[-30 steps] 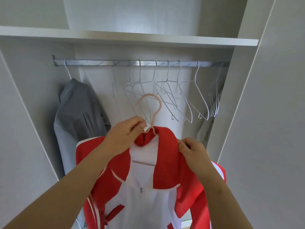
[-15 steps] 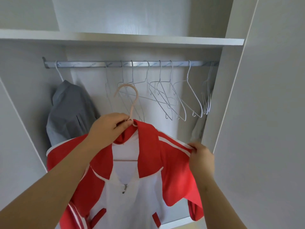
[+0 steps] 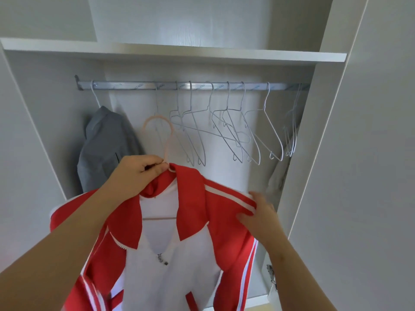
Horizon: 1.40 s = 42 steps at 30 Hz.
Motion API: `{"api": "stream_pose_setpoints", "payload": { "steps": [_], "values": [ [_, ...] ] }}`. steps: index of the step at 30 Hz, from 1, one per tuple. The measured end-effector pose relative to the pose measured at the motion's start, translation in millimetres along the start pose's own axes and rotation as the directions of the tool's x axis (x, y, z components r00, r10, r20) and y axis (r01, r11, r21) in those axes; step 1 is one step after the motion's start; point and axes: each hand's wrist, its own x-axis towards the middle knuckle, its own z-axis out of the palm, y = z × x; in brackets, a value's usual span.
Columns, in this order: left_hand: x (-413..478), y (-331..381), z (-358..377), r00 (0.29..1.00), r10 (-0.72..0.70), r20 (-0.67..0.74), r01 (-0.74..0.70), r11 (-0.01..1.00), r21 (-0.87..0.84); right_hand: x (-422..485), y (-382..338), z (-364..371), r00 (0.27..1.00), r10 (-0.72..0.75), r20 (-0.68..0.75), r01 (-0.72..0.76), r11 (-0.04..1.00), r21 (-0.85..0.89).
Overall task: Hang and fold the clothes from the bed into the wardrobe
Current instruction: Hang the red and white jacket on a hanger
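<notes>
left hand [image 3: 139, 173] pinches the neck of the pink hanger [image 3: 167, 140] just under its hook, fingers curled, thumb tip touching the collar. red and white jacket [image 3: 195, 212] hangs from that hanger in front of the open wardrobe, zip open. hook sits below the rail [image 3: 125, 85], not on it, between the grey garment [image 3: 105, 142] and the empty wire hangers [image 3: 224, 131]. right hand [image 3: 258, 216] is on the jacket's striped shoulder, fingers fairly straight, thumb on the front. it's blurred, can't tell if it pinches.

1 head camera, close, facing wardrobe rail [image 3: 134, 85]
</notes>
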Motion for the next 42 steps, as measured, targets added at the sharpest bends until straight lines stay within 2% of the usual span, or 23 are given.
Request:
{"api": "stream_pose_setpoints", "payload": {
  "steps": [1,3,6,10,12,14,15,17,19,20,21,22,24,26,28,31,33,35,37,39,42],
  "values": [
    [0.4,1.1,-1.3,1.0,0.002,-0.005,-0.002,1.0,-0.003,-2.2,0.0,3.7,1.0,0.024,-0.005,-0.023,0.998,0.058],
    [0.0,2.1,-4.3,1.0,0.012,-0.012,-0.012,1.0,0.007,-1.2,2.2,4.9,0.99,0.084,-0.117,-0.063,0.983,0.174],
    [-2.0,-1.6,-11.8,0.999,0.034,-0.01,-0.033,0.999,0.033,1.3,8.3,-3.5,0.971,0.132,-0.2,-0.1,0.982,0.163],
    [-6.1,-4.4,-13.6,0.994,-0.004,0.107,0.002,1.0,0.016,1.7,15.4,-20.8,0.929,0.19,-0.317,-0.113,0.963,0.244],
    [-4.4,-0.4,-11.3,0.981,-0.041,0.189,0.05,0.998,-0.045,1.7,17.4,-26.8,0.899,0.225,-0.377,-0.157,0.967,0.202],
    [-0.6,7.6,-10.2,0.956,-0.078,0.282,0.113,0.987,-0.11,0.3,14.7,-30.6,0.876,0.26,-0.407,-0.249,0.965,0.08],
    [1.3,12.9,-8.1,0.944,-0.081,0.32,0.128,0.983,-0.129,-1.3,8.8,-31.0,0.875,0.236,-0.423,-0.243,0.969,0.039],
    [4.5,25.3,2.9,0.928,-0.077,0.364,0.138,0.98,-0.144,-5.1,-9.9,-29.2,0.938,0.09,-0.335,-0.069,0.995,0.075],
    [7.4,39.7,20.3,0.931,-0.062,0.36,0.117,0.985,-0.131,-13.4,-37.7,-20.6,0.984,-0.144,-0.104,0.163,0.965,0.205],
    [9.1,46.0,29.3,0.939,-0.054,0.341,0.099,0.988,-0.116,-16.8,-49.5,-15.5,0.966,-0.259,0.015,0.252,0.952,0.172],
    [10.3,51.7,36.7,0.946,-0.048,0.319,0.088,0.99,-0.113,-17.7,-56.7,-9.9,0.932,-0.344,0.11,0.34,0.939,0.06],
    [11.1,55.8,42.5,0.952,-0.045,0.304,0.088,0.988,-0.128,-17.3,-60.6,-4.7,0.914,-0.371,0.164,0.38,0.924,-0.032],
    [11.4,58.2,49.0,0.956,-0.049,0.29,0.109,0.975,-0.194,-12.7,-60.1,0.4,0.933,-0.342,0.11,0.353,0.931,-0.099],
    [10.8,55.6,52.5,0.957,-0.046,0.287,0.123,0.959,-0.255,-7.9,-53.6,1.1,0.962,-0.27,0.037,0.268,0.962,0.043],
    [9.1,49.3,56.0,0.955,-0.039,0.295,0.124,0.954,-0.274,-5.8,-46.2,1.8,0.978,-0.206,-0.004,0.205,0.972,0.115],
    [1.6,30.8,59.6,0.924,-0.042,0.379,0.087,0.991,-0.103,-2.0,-37.3,-2.3,0.992,-0.093,-0.09,0.11,0.973,0.202],
    [-5.2,14.1,62.1,0.894,-0.086,0.439,0.038,0.992,0.118,1.9,-33.2,-7.9,0.991,-0.04,-0.124,0.07,0.967,0.247],
    [-11.0,2.1,67.3,0.883,-0.136,0.449,-0.024,0.943,0.333,5.2,-31.2,-12.6,0.987,-0.022,-0.16,0.065,0.961,0.269],
    [-13.5,-4.5,76.3,0.905,-0.176,0.387,-0.019,0.893,0.45,7.2,-31.5,-15.1,0.985,-0.014,-0.169,0.066,0.95,0.306],
    [-11.0,-6.5,84.8,0.945,-0.203,0.257,0.04,0.851,0.523,7.3,-30.7,-15.7,0.987,-0.004,-0.163,0.06,0.938,0.34],
    [0.8,-7.4,87.6,0.978,-0.197,0.062,0.146,0.871,0.468,6.5,-26.1,-15.1,0.987,0.014,-0.162,0.047,0.931,0.363]
  ]
}}
